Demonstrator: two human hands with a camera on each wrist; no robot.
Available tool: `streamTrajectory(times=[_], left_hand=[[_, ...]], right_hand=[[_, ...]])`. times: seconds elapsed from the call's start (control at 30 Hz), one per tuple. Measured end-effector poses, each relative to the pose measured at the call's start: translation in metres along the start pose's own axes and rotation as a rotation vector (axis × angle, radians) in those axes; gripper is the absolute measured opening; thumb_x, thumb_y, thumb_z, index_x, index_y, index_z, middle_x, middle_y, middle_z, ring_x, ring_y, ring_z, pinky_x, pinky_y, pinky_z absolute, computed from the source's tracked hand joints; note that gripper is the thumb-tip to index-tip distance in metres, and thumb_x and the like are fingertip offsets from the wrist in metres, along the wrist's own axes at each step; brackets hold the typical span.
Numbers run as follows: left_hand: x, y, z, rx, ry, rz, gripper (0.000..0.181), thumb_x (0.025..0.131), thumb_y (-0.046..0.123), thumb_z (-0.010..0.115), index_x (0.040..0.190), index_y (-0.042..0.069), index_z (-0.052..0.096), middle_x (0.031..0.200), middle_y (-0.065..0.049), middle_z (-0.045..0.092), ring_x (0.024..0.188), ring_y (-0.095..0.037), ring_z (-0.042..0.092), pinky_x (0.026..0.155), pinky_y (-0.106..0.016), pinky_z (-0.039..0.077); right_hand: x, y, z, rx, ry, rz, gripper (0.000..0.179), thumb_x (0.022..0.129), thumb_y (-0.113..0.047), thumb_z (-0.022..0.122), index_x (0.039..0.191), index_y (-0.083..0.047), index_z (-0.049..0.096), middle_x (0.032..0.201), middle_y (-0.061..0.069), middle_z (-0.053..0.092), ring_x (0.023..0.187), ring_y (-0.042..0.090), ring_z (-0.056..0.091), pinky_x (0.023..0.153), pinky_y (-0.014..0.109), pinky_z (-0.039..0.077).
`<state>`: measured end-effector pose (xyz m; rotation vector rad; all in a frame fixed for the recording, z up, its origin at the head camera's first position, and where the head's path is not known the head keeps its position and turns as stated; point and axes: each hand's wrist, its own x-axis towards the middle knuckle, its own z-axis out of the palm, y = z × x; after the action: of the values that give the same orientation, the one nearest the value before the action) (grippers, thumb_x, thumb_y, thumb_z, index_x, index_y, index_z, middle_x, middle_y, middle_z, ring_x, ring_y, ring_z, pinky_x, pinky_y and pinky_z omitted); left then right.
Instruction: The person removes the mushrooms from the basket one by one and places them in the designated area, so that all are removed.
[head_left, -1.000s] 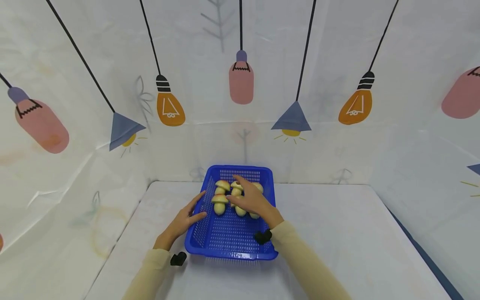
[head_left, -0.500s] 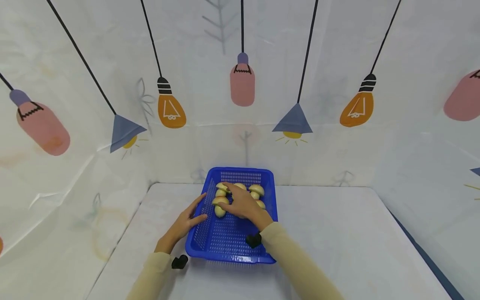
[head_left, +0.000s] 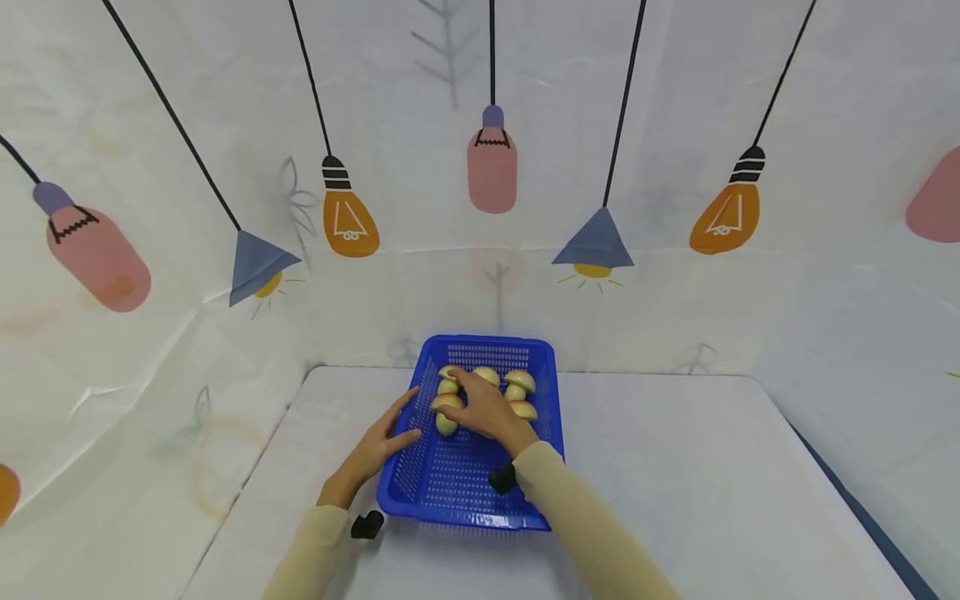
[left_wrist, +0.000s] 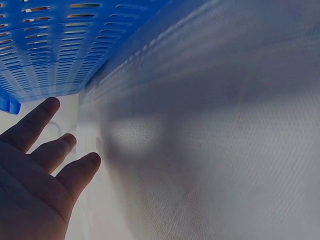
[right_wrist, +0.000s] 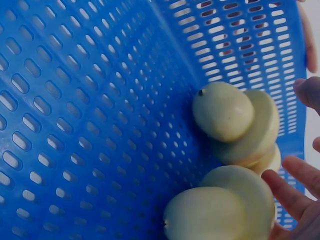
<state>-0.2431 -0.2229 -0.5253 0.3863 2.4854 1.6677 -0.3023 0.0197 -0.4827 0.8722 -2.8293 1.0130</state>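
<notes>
Toy mushrooms (head_left: 447, 425) with pale stems and tan-yellow caps lie in rows in a blue plastic basket (head_left: 465, 479). My left hand (head_left: 367, 454) rests at the basket's left rim, thumb and index finger at the edge. In the left wrist view, its other fingers (left_wrist: 80, 175) stretch loosely outside the perforated wall. Over the mushrooms reaches my right hand (head_left: 486, 408), thumb and fingers spread, hiding part of the middle ones. In the right wrist view, its fingertips (right_wrist: 272, 182) lie right beside a mushroom (right_wrist: 205, 212), while another mushroom (right_wrist: 225, 112) sits near the wall.
The basket stands on a white table (head_left: 660, 467), toward its back edge. Behind it hangs a white cloth (head_left: 420, 292) printed with lamps and bulbs. Black wrist devices show near both sleeves, one (head_left: 502, 479) over the basket's front part.
My right hand has moved left and slightly down, from the middle mushrooms toward the left pair, then stayed nearly still. The left hand keeps its place at the rim. The view has shifted slightly.
</notes>
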Motion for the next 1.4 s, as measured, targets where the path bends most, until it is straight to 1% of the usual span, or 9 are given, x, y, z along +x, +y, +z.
streamTrajectory(times=[0.2, 0.37, 0.53, 0.6, 0.73, 0.83, 1.0, 1.17, 1.4], left_hand=[[0.0, 0.001, 0.001, -0.035, -0.009, 0.013, 0.072, 0.102, 0.026, 0.06, 0.163, 0.037, 0.025, 0.166, -0.02, 0.031, 0.135, -0.045, 0.052, 0.101, -0.057, 0.052], [0.0, 0.002, 0.002, -0.054, -0.017, 0.014, 0.073, 0.102, 0.024, 0.059, 0.164, 0.035, 0.024, 0.166, -0.02, 0.03, 0.134, -0.045, 0.053, 0.098, -0.055, 0.054], [0.0, 0.001, 0.003, -0.057, -0.026, 0.019, 0.073, 0.102, 0.024, 0.059, 0.164, 0.035, 0.023, 0.165, -0.021, 0.032, 0.133, -0.044, 0.054, 0.098, -0.054, 0.054], [0.001, 0.001, 0.003, -0.056, -0.023, 0.018, 0.073, 0.101, 0.026, 0.06, 0.164, 0.036, 0.024, 0.164, -0.02, 0.034, 0.133, -0.044, 0.055, 0.098, -0.054, 0.054], [0.001, 0.001, 0.002, -0.048, -0.022, 0.027, 0.073, 0.101, 0.029, 0.061, 0.164, 0.036, 0.025, 0.163, -0.022, 0.035, 0.132, -0.043, 0.055, 0.098, -0.054, 0.054], [0.001, 0.001, 0.002, -0.053, -0.028, 0.028, 0.073, 0.101, 0.029, 0.061, 0.164, 0.036, 0.024, 0.162, -0.023, 0.036, 0.13, -0.042, 0.057, 0.097, -0.053, 0.055], [0.001, 0.0, 0.002, -0.056, -0.031, 0.025, 0.074, 0.1, 0.031, 0.061, 0.164, 0.036, 0.024, 0.161, -0.024, 0.038, 0.128, -0.041, 0.059, 0.095, -0.052, 0.056], [0.001, 0.0, 0.001, -0.059, -0.034, 0.028, 0.074, 0.101, 0.03, 0.06, 0.164, 0.034, 0.023, 0.16, -0.025, 0.038, 0.127, -0.041, 0.059, 0.095, -0.052, 0.056], [0.001, 0.001, 0.001, -0.057, -0.03, 0.014, 0.074, 0.1, 0.033, 0.06, 0.164, 0.036, 0.023, 0.161, -0.024, 0.038, 0.127, -0.041, 0.059, 0.095, -0.052, 0.056]], right_hand=[[0.002, 0.009, 0.006, 0.002, 0.004, 0.023, 0.067, 0.097, -0.037, 0.07, 0.153, -0.008, 0.046, 0.147, 0.011, 0.058, 0.131, 0.031, 0.06, 0.107, 0.048, 0.049], [0.002, 0.013, 0.01, -0.061, 0.008, 0.01, 0.06, 0.096, -0.036, 0.071, 0.146, -0.008, 0.054, 0.139, 0.011, 0.065, 0.124, 0.031, 0.064, 0.104, 0.047, 0.051], [0.002, 0.015, 0.013, -0.116, 0.016, 0.001, 0.054, 0.095, -0.036, 0.074, 0.139, -0.009, 0.061, 0.133, 0.008, 0.069, 0.123, 0.029, 0.065, 0.103, 0.044, 0.051], [0.003, 0.015, 0.015, -0.124, 0.021, -0.016, 0.049, 0.094, -0.034, 0.074, 0.134, -0.009, 0.064, 0.128, 0.007, 0.07, 0.118, 0.027, 0.066, 0.1, 0.043, 0.052], [0.005, 0.015, 0.016, -0.134, 0.031, -0.063, 0.037, 0.094, -0.031, 0.075, 0.123, -0.01, 0.068, 0.114, 0.005, 0.071, 0.103, 0.023, 0.067, 0.09, 0.041, 0.053], [0.006, 0.016, 0.018, -0.149, 0.037, -0.072, 0.031, 0.094, -0.03, 0.076, 0.118, -0.012, 0.07, 0.108, 0.002, 0.071, 0.094, 0.019, 0.065, 0.084, 0.038, 0.052], [0.007, 0.016, 0.02, -0.153, 0.028, -0.056, 0.03, 0.094, -0.028, 0.076, 0.119, -0.014, 0.071, 0.109, 0.0, 0.071, 0.092, 0.016, 0.065, 0.083, 0.036, 0.052], [0.009, 0.014, 0.02, -0.155, 0.018, -0.035, 0.03, 0.095, -0.028, 0.075, 0.121, -0.013, 0.071, 0.111, 0.001, 0.073, 0.096, 0.018, 0.066, 0.085, 0.038, 0.053], [0.009, 0.011, 0.018, -0.157, 0.019, -0.035, 0.028, 0.095, -0.026, 0.075, 0.12, -0.013, 0.072, 0.11, 0.002, 0.074, 0.096, 0.019, 0.068, 0.085, 0.039, 0.054]])
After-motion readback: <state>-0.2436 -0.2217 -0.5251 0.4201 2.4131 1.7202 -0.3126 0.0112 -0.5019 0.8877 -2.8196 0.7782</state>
